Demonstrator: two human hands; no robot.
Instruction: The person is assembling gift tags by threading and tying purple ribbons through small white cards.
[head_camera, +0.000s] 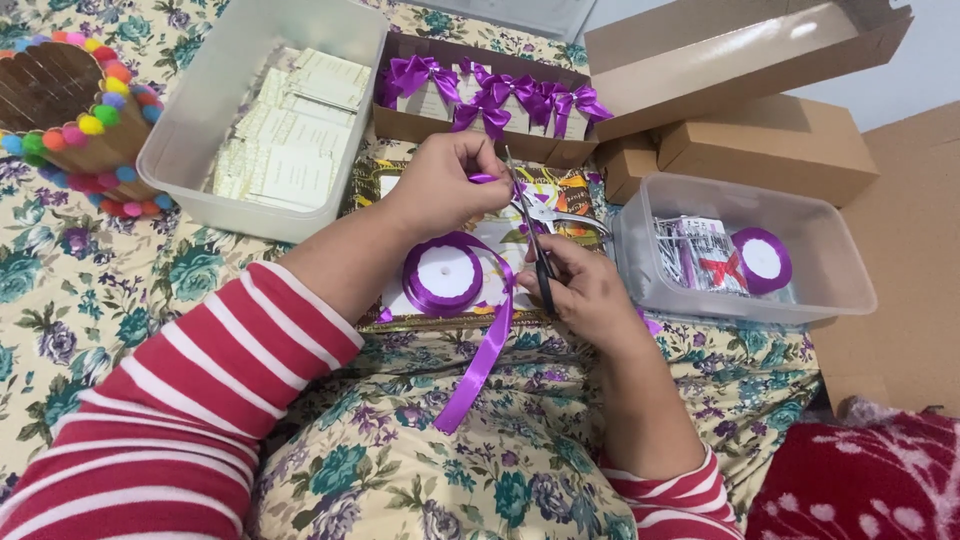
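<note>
Left hand (440, 185) is pinched shut on a short end of purple ribbon (484, 178), and my right hand (585, 290) is clamped on the scissors (535, 235), whose blades point up toward that pinch. The ribbon runs from the left fingers down past the spool (442, 276), which lies just below the left hand, and trails off over the floral bedspread (380, 470).

As I judge it, the risk is the blade tips: they sit very close to the left fingertips, so a nick is possible if the ribbon slips or the cut goes crooked. The loose tail could also snag under my right wrist and drag the spool.

Going by size around the hands: an open cardboard box (740, 60) up and to the right, a clear tub of cards (190, 130) left of the left hand, a second clear tub (830, 280) right of the right hand, and the tray of purple bows (500, 95) just beyond both hands. The second tub crowds my right elbow room.
</note>
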